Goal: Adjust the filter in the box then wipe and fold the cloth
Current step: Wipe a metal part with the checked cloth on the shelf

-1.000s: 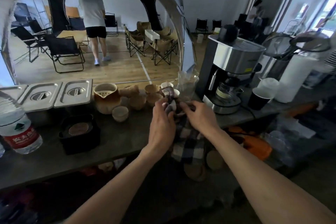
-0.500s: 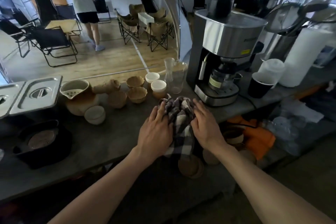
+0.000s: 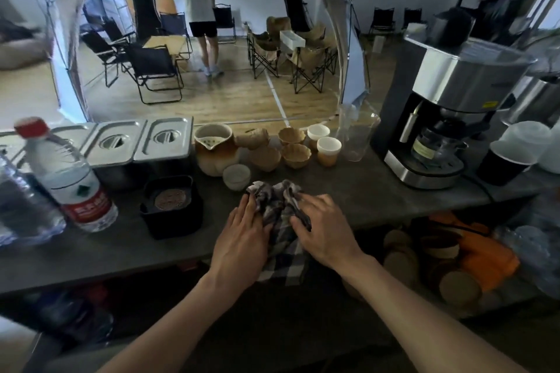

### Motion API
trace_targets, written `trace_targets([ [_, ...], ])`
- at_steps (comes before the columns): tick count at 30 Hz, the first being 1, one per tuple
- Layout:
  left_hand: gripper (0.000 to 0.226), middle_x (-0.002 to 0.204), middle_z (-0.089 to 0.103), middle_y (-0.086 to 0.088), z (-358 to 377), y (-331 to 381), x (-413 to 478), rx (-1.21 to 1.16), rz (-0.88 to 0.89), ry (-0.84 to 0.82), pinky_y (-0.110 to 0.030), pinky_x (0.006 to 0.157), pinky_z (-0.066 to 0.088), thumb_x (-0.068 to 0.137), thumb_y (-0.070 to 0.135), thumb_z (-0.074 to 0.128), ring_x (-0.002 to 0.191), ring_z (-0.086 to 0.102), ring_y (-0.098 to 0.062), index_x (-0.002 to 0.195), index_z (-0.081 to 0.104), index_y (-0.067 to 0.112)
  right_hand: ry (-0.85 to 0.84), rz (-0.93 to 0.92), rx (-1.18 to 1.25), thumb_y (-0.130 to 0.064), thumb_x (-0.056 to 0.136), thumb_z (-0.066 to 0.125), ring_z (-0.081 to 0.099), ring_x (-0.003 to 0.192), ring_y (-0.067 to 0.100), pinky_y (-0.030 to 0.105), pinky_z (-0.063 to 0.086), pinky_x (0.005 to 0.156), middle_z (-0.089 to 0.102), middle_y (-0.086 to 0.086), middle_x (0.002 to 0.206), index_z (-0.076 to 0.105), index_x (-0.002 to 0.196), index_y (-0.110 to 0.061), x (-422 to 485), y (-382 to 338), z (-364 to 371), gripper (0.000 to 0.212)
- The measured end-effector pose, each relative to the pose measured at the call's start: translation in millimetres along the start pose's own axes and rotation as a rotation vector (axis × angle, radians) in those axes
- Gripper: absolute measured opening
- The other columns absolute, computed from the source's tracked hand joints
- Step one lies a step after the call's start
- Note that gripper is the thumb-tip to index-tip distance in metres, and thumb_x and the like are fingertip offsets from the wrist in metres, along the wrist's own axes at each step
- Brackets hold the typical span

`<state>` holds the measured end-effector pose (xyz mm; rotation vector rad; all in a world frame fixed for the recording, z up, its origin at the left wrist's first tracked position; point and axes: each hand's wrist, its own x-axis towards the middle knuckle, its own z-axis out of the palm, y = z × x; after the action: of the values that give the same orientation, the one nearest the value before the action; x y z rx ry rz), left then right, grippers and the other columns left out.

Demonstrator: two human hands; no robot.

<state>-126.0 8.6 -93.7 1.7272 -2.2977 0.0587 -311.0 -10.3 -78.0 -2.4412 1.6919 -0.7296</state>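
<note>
A dark checked cloth (image 3: 280, 212) lies bunched on the grey counter (image 3: 363, 194), its lower part hanging over the front edge. My left hand (image 3: 242, 236) presses on the cloth's left side. My right hand (image 3: 325, 230) rests on its right side, fingers curled over the folds. A black box (image 3: 171, 206) with a round brown filter (image 3: 169, 199) inside stands on the counter to the left of my hands.
A water bottle (image 3: 69, 179) stands at the left, steel lidded pans (image 3: 136, 142) behind the box. Ceramic jug (image 3: 215, 148), paper cups (image 3: 295, 154) and a glass beaker (image 3: 356, 136) sit behind the cloth. A coffee machine (image 3: 439, 118) is at the right. A person stands far off.
The cloth has come down from being held up in both hands to lying on the counter. Both hands now press on it. The view has swung left.
</note>
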Motion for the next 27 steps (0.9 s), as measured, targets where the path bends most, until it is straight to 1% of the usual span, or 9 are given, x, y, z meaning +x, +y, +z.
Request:
trace_targets([
  [3,0.06,0.146,0.048,-0.021,-4.7,-34.2,-29.8,0.0,-0.05,-0.017,-0.04,0.111,0.041,0.099,0.037,0.023,0.139,0.042,-0.03,0.14,0.051,0.003,-0.024,-0.082,0.026,-0.043,0.092,0.043,0.048,0.117,0.018,0.031,0.042,0.102,0.06,0.002,0.134,0.062,0.128,-0.012,1.2,-36.3,11.1,0.051],
  [6,0.06,0.132,0.061,-0.018,-8.0,-52.8,-53.0,-0.015,-0.054,0.006,-0.038,0.105,0.046,0.101,0.038,0.021,0.125,0.057,-0.029,0.131,0.059,0.002,-0.063,-0.14,0.061,-0.041,0.093,0.045,0.047,0.116,0.015,0.028,0.042,0.1,0.06,-0.001,0.134,0.062,0.129,-0.014,-1.1,-58.3,17.2,0.048],
  [8,0.054,0.12,0.067,-0.021,-12.1,-56.7,-65.8,0.019,-0.039,0.056,-0.039,0.1,0.049,0.096,0.031,0.03,0.115,0.064,-0.031,0.12,0.066,-0.002,-0.107,-0.165,0.137,-0.037,0.094,0.049,0.046,0.115,0.011,0.027,0.041,0.1,0.06,-0.003,0.133,0.062,0.129,-0.016,-5.9,-66.8,13.9,0.044],
  [10,0.054,0.121,0.067,-0.023,-19.4,-46.2,-64.9,0.055,0.011,0.096,-0.038,0.105,0.046,0.097,0.028,0.029,0.118,0.062,-0.033,0.119,0.067,-0.004,-0.104,-0.155,0.22,-0.033,0.095,0.049,0.045,0.115,0.007,0.026,0.04,0.1,0.061,-0.006,0.13,0.061,0.13,-0.017,-13.4,-62.9,2.5,0.041],
  [13,0.056,0.141,0.054,-0.019,-20.5,-10.2,-25.0,-0.037,0.109,0.18,-0.035,0.113,0.033,0.098,0.033,0.029,0.136,0.047,-0.028,0.133,0.057,0.0,0.035,-0.051,0.249,-0.026,0.096,0.053,0.045,0.12,0.006,0.02,0.035,0.102,0.058,-0.008,0.132,0.058,0.134,-0.017,-22.7,-30.2,-30.5,0.039],
  [16,0.057,0.153,0.042,-0.012,-13.1,50.8,41.1,-0.164,0.232,0.208,-0.035,0.12,0.026,0.1,0.038,0.024,0.147,0.03,-0.02,0.144,0.047,0.009,0.139,0.088,0.099,-0.024,0.095,0.055,0.05,0.122,0.016,0.029,0.039,0.102,0.059,-0.001,0.134,0.057,0.134,-0.012,-22.2,34.2,-65.0,0.041],
  [21,0.045,0.151,0.044,-0.014,12.9,143.8,126.6,-0.249,0.345,0.098,-0.033,0.121,0.021,0.1,0.026,0.037,0.145,0.032,-0.023,0.136,0.056,0.005,0.022,0.381,0.038,-0.019,0.1,0.049,0.047,0.129,0.027,0.036,0.039,0.102,0.053,0.008,0.141,0.046,0.143,-0.012,-17.3,134.8,-95.5,0.044],
  [24,0.051,0.148,0.046,-0.019,40.5,154.8,138.7,-0.183,0.36,-0.001,-0.037,0.121,0.022,0.097,0.021,0.034,0.145,0.032,-0.027,0.141,0.048,0.002,-0.097,0.403,0.071,-0.027,0.099,0.043,0.038,0.138,0.021,0.039,0.039,0.107,0.041,-0.001,0.152,0.037,0.149,-0.025,-11.9,155.9,-85.1,0.05],
  [27,0.04,0.133,0.059,-0.026,41.2,146.7,129.0,-0.225,0.363,0.039,-0.038,0.117,0.025,0.089,0.005,0.054,0.134,0.048,-0.034,0.126,0.06,-0.008,-0.041,0.351,-0.057,-0.043,0.09,0.05,0.04,0.135,0.019,0.037,0.04,0.105,0.044,-0.005,0.15,0.046,0.144,-0.026,-4.7,150.9,-67.7,0.056],
])
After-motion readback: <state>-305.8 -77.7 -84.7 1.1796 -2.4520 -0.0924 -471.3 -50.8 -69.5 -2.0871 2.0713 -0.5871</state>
